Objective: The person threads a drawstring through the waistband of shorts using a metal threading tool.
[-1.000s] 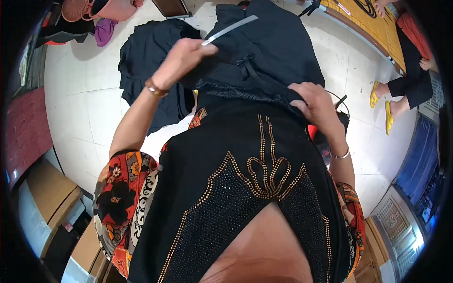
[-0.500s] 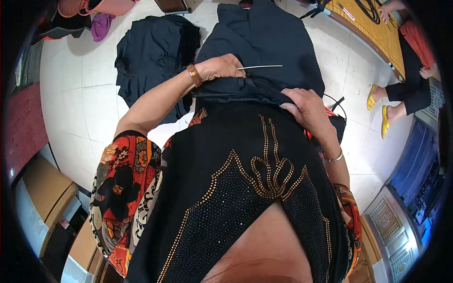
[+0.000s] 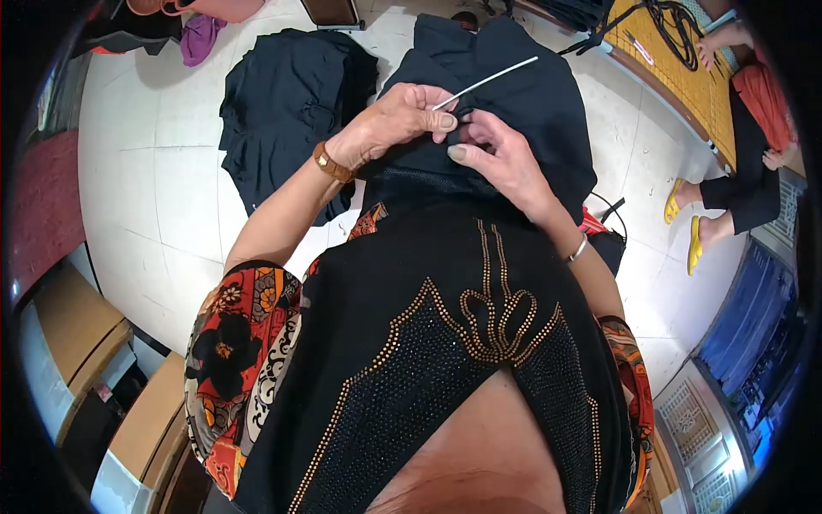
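My left hand [image 3: 398, 124], with a brown watch at its wrist, pinches a thin pale rod [image 3: 497, 79] that slants up to the right. Beside it, my right hand [image 3: 501, 154] has thumb and fingers closed on a small piece of black fabric [image 3: 463, 107]. The fingers of both hands nearly meet there. Below and behind them a large black garment [image 3: 548, 111] is spread over my lap. Whether the rod's lower end goes into the fabric is hidden by my left fingers.
A pile of black clothes [image 3: 287, 111] lies to the left. At the upper right, a person's hand [image 3: 719, 43] rests by a yellow mat-topped table [image 3: 676, 94] with black cords [image 3: 672, 30]. That person's feet wear yellow slippers [image 3: 695, 244]. Cardboard boxes [image 3: 77, 321] stand at the lower left.
My right hand has left the garment's near edge and moved up and left to meet my left hand. The rod has tilted from nearly level to a steeper slant.
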`<state>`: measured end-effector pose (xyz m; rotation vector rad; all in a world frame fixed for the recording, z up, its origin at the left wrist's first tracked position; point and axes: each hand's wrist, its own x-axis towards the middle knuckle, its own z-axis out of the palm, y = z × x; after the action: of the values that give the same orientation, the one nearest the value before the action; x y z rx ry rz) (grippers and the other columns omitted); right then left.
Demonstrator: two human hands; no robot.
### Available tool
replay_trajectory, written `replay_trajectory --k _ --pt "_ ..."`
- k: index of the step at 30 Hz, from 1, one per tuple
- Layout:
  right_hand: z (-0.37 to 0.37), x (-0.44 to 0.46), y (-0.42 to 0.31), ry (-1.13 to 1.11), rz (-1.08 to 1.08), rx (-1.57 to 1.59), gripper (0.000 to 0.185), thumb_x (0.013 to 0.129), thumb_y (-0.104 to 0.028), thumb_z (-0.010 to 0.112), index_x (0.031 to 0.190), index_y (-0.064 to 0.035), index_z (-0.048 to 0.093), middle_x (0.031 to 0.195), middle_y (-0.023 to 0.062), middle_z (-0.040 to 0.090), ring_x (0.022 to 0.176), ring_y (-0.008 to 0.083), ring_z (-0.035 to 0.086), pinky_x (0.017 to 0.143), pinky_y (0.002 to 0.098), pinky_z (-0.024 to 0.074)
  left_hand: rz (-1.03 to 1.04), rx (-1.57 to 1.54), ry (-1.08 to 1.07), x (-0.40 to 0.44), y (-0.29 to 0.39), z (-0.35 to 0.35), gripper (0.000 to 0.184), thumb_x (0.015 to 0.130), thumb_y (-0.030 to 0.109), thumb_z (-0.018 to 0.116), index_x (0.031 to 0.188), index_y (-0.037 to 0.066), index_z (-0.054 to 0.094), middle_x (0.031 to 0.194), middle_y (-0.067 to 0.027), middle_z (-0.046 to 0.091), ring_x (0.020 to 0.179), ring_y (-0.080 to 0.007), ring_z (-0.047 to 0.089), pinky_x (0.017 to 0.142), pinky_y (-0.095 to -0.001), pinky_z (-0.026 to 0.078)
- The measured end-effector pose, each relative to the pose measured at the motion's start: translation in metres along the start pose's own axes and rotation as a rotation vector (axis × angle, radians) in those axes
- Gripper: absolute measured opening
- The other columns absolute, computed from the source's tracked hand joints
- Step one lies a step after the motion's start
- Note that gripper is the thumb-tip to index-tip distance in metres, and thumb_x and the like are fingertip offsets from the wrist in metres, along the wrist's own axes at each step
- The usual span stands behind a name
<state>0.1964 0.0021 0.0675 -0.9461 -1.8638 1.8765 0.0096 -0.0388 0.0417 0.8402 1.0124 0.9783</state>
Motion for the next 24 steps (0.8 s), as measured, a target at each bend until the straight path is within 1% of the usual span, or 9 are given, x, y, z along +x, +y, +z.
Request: replay_trajectory --k 5,7,8,10,11,15,16,20,24 --pt "-0.007 0.003 0.020 -0.262 0.212 0.089 0.016 0.085 -0.012 0.054 0.094 0.0007 0.054 0.084 0.0055 0.056 0.069 0.0098 0.046 0.068 0.0208 0.0387 -0.141 -0.275 0.085 -0.015 0.025 0.010 0.017 0.080 0.007 0.058 0.096 0.004 0.058 0.061 0.0011 0.053 0.044 -0.0006 0.033 0.034 -0.0142 0.018" --pt "-0.014 -0.003 0.028 -0.227 0.210 0.101 0.016 0.085 -0.013 0.054 0.093 0.0007 0.055 0.082 0.0055 0.056 0.068 0.0097 0.046 0.067 0.0209 0.0387 -0.065 -0.674 0.001 -0.015 0.013 -0.008 0.023 0.082 0.006 0.054 0.104 0.005 0.055 0.062 0.0015 0.052 0.047 -0.0004 0.039 0.034 -0.0134 0.018" --pt "-0.018 -0.008 0.031 -0.186 0.204 0.110 0.015 0.084 -0.013 0.055 0.091 0.0007 0.056 0.080 0.0054 0.056 0.068 0.0096 0.046 0.066 0.0211 0.0387 -0.069 -0.678 0.001 -0.017 0.014 -0.028 0.023 0.082 0.006 0.054 0.104 0.005 0.055 0.062 0.0015 0.052 0.047 -0.0004 0.039 0.034 -0.0134 0.018" --pt "-0.023 -0.014 0.036 -0.098 0.193 0.131 0.014 0.084 -0.013 0.056 0.088 0.0006 0.057 0.076 0.0054 0.056 0.066 0.0094 0.047 0.063 0.0215 0.0388 0.254 -0.871 -0.005 -0.021 0.017 -0.066 0.022 0.084 0.011 0.053 0.104 0.003 0.059 0.069 -0.0001 0.056 0.052 -0.0025 0.045 0.038 -0.0134 0.028" --pt "-0.024 -0.014 0.034 -0.098 0.199 0.131 0.014 0.084 -0.013 0.056 0.088 0.0006 0.057 0.076 0.0054 0.056 0.066 0.0094 0.047 0.063 0.0215 0.0388 0.251 -0.876 -0.004 -0.021 0.020 -0.062 0.022 0.084 0.011 0.053 0.104 0.003 0.059 0.069 -0.0001 0.056 0.052 -0.0025 0.045 0.038 -0.0134 0.028" --pt "-0.027 -0.004 0.018 0.157 0.129 0.414 0.012 0.085 -0.012 0.055 0.088 -0.0013 0.057 0.072 0.0037 0.052 0.067 0.0105 0.047 0.066 0.0234 0.0399 0.184 0.207 0.571 -0.028 0.041 -0.038 0.025 0.084 0.022 0.058 0.099 0.004 0.064 0.062 0.0044 0.051 0.045 -0.0006 0.026 0.038 -0.0174 0.022" --pt "-0.029 -0.003 0.018 0.160 0.130 0.416 0.012 0.085 -0.012 0.055 0.088 -0.0013 0.057 0.072 0.0037 0.052 0.067 0.0105 0.047 0.066 0.0234 0.0399 0.182 0.209 0.567 -0.030 0.039 -0.038 0.025 0.084 0.022 0.058 0.099 0.004 0.064 0.062 0.0044 0.051 0.045 -0.0006 0.026 0.038 -0.0174 0.022" --pt "-0.044 -0.005 0.023 0.114 0.130 0.859 0.015 0.088 -0.016 0.051 0.097 -0.0040 0.055 0.069 -0.0003 0.046 0.071 0.0137 0.046 0.075 0.0267 0.0392 -0.028 0.425 0.562 -0.045 0.017 -0.048 0.027 0.085 0.024 0.056 0.088 0.000 0.067 0.074 -0.0010 0.059 0.058 -0.0089 0.048 0.057 -0.0171 0.039" --pt "-0.060 -0.005 0.024 0.119 -0.025 1.027 0.018 0.089 -0.018 0.051 0.100 -0.0040 0.054 0.067 0.0004 0.045 0.072 0.0153 0.047 0.076 0.0304 0.0403 0.010 0.470 0.386 -0.032 -0.009 -0.035 0.029 0.085 0.027 0.056 0.092 0.001 0.067 0.069 0.0008 0.055 0.055 -0.0064 0.042 0.052 -0.0187 0.035"
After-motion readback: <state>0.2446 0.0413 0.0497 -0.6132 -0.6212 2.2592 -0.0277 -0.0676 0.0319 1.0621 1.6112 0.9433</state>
